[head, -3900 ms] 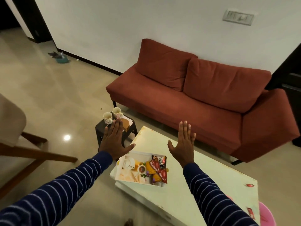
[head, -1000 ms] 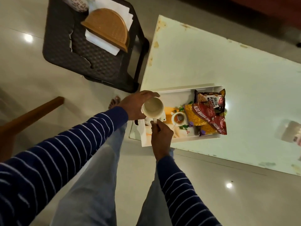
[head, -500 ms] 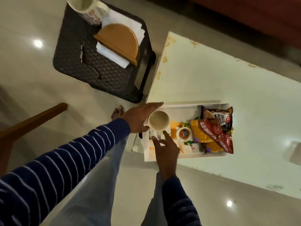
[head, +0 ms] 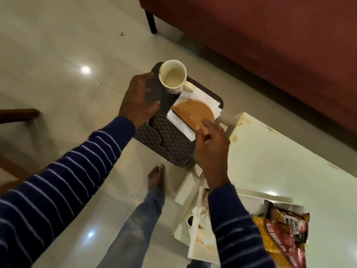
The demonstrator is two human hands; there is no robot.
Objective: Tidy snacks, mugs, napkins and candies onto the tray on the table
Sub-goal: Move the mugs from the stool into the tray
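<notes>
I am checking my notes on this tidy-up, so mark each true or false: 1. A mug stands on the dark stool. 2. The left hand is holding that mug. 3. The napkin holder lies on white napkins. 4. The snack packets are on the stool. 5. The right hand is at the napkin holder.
1. True: the mug stands on the dark stool.
2. False: the left hand is open beside it, not touching.
3. True: the napkin holder lies on white napkins.
4. False: the snack packets lie on the tray.
5. True: the right hand reaches its near edge.

Dark snack packet (head: 289,223): "SALTED PEANUTS", partly legible. Red snack packet (head: 284,246): "ALOO BHUJIA".
</notes>
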